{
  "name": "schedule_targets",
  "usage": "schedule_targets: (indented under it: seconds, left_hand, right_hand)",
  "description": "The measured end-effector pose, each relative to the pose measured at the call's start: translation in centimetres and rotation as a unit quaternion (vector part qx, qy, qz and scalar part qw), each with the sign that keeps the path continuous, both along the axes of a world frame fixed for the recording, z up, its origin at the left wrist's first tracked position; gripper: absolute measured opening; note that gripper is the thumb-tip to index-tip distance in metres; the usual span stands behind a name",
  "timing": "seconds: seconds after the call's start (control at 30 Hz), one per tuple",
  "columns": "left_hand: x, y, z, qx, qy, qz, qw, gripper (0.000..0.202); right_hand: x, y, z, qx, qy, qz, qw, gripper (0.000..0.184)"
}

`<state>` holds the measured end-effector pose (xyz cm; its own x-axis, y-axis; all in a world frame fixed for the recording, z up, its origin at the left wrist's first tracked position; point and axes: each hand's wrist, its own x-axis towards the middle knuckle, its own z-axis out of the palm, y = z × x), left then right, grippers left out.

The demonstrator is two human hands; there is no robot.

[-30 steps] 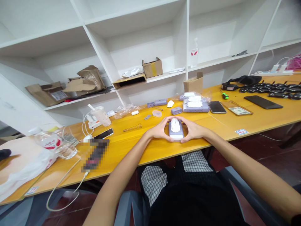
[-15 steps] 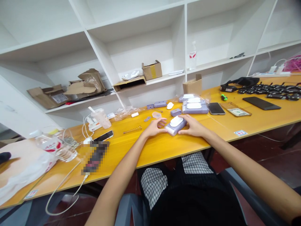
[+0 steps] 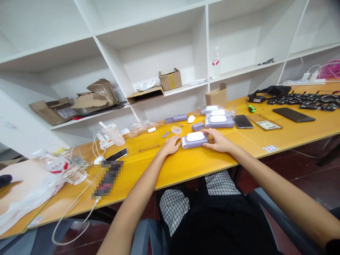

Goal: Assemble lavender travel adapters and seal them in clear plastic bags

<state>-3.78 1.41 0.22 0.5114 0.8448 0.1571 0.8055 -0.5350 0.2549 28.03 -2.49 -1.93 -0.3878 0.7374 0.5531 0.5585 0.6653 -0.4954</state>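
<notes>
A lilac plastic case with a white oval top (image 3: 194, 141) lies lengthwise on the yellow wooden table (image 3: 148, 173). My right hand (image 3: 217, 140) grips its right end, with fingers over the far side and the thumb at the near side. My left hand (image 3: 170, 146) rests on the table with its fingers spread, just left of the case and apparently not touching it. A small lilac box (image 3: 198, 126) sits just beyond the case, and a clear round lid (image 3: 176, 130) lies beyond my left fingers.
Lilac cases in plastic bags (image 3: 219, 120), a metal spring (image 3: 149, 146) and a smartphone (image 3: 242, 121) lie on the table. Further right are a green screwdriver (image 3: 251, 108) and black parts (image 3: 305, 101). Cables, a plastic cup (image 3: 114, 134) and a bottle (image 3: 63, 170) stand left. White shelves hold cardboard boxes (image 3: 170, 79).
The case has turned from pointing towards me to lying lengthwise across my view. My left hand has let go and moved away to the left, while my right hand stays on the case.
</notes>
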Motion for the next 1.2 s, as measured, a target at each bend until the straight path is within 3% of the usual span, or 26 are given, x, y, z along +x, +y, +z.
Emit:
schedule_targets:
  seconds: [0.17, 0.37, 0.6, 1.2]
  left_hand:
    - [0.5, -0.5, -0.1, -0.051, 0.067, 0.059, 0.995, 0.060]
    - [0.6, -0.7, -0.1, -0.080, 0.088, 0.093, 0.989, 0.068]
    - [0.7, -0.8, 0.1, -0.088, 0.088, 0.080, 0.989, 0.064]
    - [0.9, -1.0, 0.6, -0.091, 0.102, 0.073, 0.988, 0.065]
  right_hand:
    - [1.8, 1.1, -0.9, -0.070, -0.094, -0.025, 0.993, 0.083]
    - [2.2, 1.6, -2.1, -0.164, -0.256, -0.162, 0.939, 0.076]
    - [2.5, 1.8, -2.8, -0.154, -0.265, -0.156, 0.939, 0.080]
    - [2.1, 1.4, -2.2, -0.153, -0.280, -0.161, 0.934, 0.076]
